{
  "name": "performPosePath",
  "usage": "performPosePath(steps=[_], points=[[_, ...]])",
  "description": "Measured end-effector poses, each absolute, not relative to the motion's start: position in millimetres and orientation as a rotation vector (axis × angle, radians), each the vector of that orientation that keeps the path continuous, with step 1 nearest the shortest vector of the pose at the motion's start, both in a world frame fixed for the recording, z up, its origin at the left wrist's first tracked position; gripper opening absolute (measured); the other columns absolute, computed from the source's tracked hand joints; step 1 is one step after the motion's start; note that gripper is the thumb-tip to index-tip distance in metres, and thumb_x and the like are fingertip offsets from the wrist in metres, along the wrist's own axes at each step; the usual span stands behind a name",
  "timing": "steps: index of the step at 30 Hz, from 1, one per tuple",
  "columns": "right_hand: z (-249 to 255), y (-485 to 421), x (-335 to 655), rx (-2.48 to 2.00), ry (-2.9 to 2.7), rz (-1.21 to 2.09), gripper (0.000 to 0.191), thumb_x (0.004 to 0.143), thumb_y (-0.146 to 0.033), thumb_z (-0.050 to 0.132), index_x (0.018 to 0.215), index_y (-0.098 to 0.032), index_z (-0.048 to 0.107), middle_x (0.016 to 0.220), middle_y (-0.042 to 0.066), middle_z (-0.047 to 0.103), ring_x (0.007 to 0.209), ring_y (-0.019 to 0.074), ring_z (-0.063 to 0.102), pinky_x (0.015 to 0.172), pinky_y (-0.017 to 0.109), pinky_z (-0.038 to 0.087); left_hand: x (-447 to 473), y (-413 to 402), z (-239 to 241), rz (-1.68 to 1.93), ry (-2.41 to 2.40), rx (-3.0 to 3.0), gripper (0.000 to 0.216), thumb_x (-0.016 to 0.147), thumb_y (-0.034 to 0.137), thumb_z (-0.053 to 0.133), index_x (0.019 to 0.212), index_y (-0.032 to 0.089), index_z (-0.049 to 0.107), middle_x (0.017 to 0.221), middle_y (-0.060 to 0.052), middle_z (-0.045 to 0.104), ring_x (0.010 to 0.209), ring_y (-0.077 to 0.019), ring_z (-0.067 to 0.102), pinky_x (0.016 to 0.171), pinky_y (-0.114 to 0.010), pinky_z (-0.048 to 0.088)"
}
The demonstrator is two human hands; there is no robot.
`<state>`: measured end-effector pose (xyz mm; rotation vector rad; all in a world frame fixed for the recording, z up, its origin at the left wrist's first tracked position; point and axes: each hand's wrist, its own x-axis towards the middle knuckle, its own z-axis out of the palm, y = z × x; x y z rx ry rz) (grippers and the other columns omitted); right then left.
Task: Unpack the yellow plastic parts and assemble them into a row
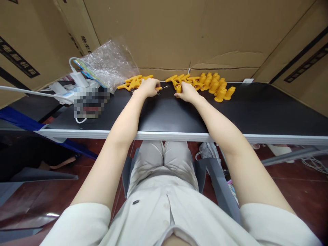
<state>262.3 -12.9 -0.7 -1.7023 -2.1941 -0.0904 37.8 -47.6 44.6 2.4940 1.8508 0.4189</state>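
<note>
My left hand (pixel 148 87) rests on the black table (pixel 164 112), fingers curled around a flat yellow plastic piece at the edge of a small pile of such pieces (pixel 133 82). My right hand (pixel 186 91) pinches a short yellow cylinder part (pixel 178 88). A thin metal spring (pixel 165 86) lies on the table between the two hands. Behind the right hand lie more flat yellow pieces (pixel 179 78), and to its right stands a cluster of yellow cylinder parts (pixel 216 86).
A crumpled clear plastic bag (pixel 110 63) and white chargers with cables (pixel 74 85) sit at the back left. Cardboard boxes (pixel 194 30) wall in the table's far side. My lap is under the table's white front edge (pixel 179 136).
</note>
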Motion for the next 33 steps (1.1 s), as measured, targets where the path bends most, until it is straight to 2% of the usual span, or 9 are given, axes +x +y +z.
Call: performPosePath(steps=[3, 7, 15, 18, 21, 23, 25, 29, 33], points=[[9, -30, 254, -1.69, -2.262, -0.171, 0.05, 0.087, -0.018, 0.07, 0.135, -0.009, 0.057, 0.132, 0.024, 0.066, 0.121, 0.0414, 0.064, 0.102, 0.055, 0.053, 40, -45, 42, 0.471, 1.76, 2.526, 0.031, 0.092, 0.02, 0.058, 0.118, 0.025, 0.075, 0.118, -0.005, 0.077, 0.117, -0.0256, 0.065, 0.114, -0.041, 0.04], [16, -40, 250, -1.73, -2.273, -0.26, 0.043, 0.088, -0.009, 0.06, 0.131, -0.006, 0.059, 0.136, 0.026, 0.064, 0.127, 0.0434, 0.06, 0.106, 0.056, 0.049, 42, -44, 41, 0.509, 1.677, 2.546, 0.03, 0.092, 0.021, 0.059, 0.116, 0.024, 0.076, 0.112, -0.005, 0.078, 0.114, -0.0248, 0.065, 0.112, -0.038, 0.041], [20, -41, 250, -1.601, -2.327, -0.219, 0.038, 0.09, -0.014, 0.059, 0.128, -0.009, 0.065, 0.135, 0.022, 0.066, 0.124, 0.0395, 0.061, 0.104, 0.05, 0.047, 45, -39, 36, 0.523, 1.597, 2.6, 0.033, 0.091, 0.022, 0.06, 0.119, 0.026, 0.076, 0.114, -0.005, 0.078, 0.115, -0.026, 0.066, 0.113, -0.042, 0.04], [21, -42, 249, -1.488, -2.37, -0.203, 0.034, 0.091, -0.015, 0.059, 0.123, -0.01, 0.067, 0.131, 0.02, 0.068, 0.123, 0.0377, 0.063, 0.106, 0.047, 0.046, 48, -41, 36, 0.546, 1.551, 2.623, 0.034, 0.093, 0.022, 0.058, 0.123, 0.026, 0.075, 0.122, -0.006, 0.076, 0.124, -0.0276, 0.063, 0.118, -0.046, 0.036], [21, -43, 249, -1.44, -2.341, -0.177, 0.035, 0.091, -0.014, 0.058, 0.125, -0.009, 0.067, 0.129, 0.019, 0.069, 0.122, 0.0353, 0.064, 0.106, 0.043, 0.047, 50, -47, 38, 0.589, 1.583, 2.649, 0.033, 0.095, 0.025, 0.057, 0.124, 0.025, 0.073, 0.136, -0.01, 0.069, 0.139, -0.0322, 0.053, 0.124, -0.051, 0.027], [20, -41, 251, -1.443, -2.301, -0.141, 0.037, 0.091, -0.016, 0.059, 0.127, -0.009, 0.066, 0.13, 0.019, 0.069, 0.121, 0.0344, 0.064, 0.106, 0.042, 0.047, 51, -50, 40, 0.65, 1.689, 2.618, 0.037, 0.096, 0.033, 0.061, 0.13, 0.024, 0.069, 0.149, -0.014, 0.059, 0.147, -0.0368, 0.045, 0.125, -0.053, 0.026], [18, -40, 253, -1.447, -2.269, -0.108, 0.039, 0.091, -0.018, 0.061, 0.129, -0.01, 0.065, 0.131, 0.019, 0.068, 0.121, 0.034, 0.063, 0.106, 0.043, 0.046, 52, -53, 42, 0.706, 1.861, 2.491, 0.049, 0.095, 0.045, 0.063, 0.14, 0.023, 0.062, 0.155, -0.017, 0.053, 0.148, -0.0396, 0.044, 0.123, -0.052, 0.03], [12, -34, 254, -1.404, -2.259, -0.1, 0.038, 0.09, -0.019, 0.061, 0.127, -0.012, 0.066, 0.13, 0.018, 0.069, 0.12, 0.0334, 0.063, 0.107, 0.044, 0.046, 52, -51, 41, 0.665, 2.033, 2.247, 0.058, 0.099, 0.056, 0.053, 0.146, 0.021, 0.056, 0.142, -0.018, 0.065, 0.139, -0.0374, 0.055, 0.116, -0.044, 0.041], [6, -24, 260, -1.363, -2.217, -0.124, 0.037, 0.088, -0.02, 0.062, 0.124, -0.012, 0.068, 0.126, 0.017, 0.071, 0.117, 0.0356, 0.065, 0.104, 0.048, 0.049, 47, -41, 34, 0.767, 1.875, 2.341, 0.054, 0.099, 0.048, 0.054, 0.146, 0.024, 0.057, 0.136, -0.014, 0.07, 0.135, -0.0341, 0.059, 0.115, -0.043, 0.043]])
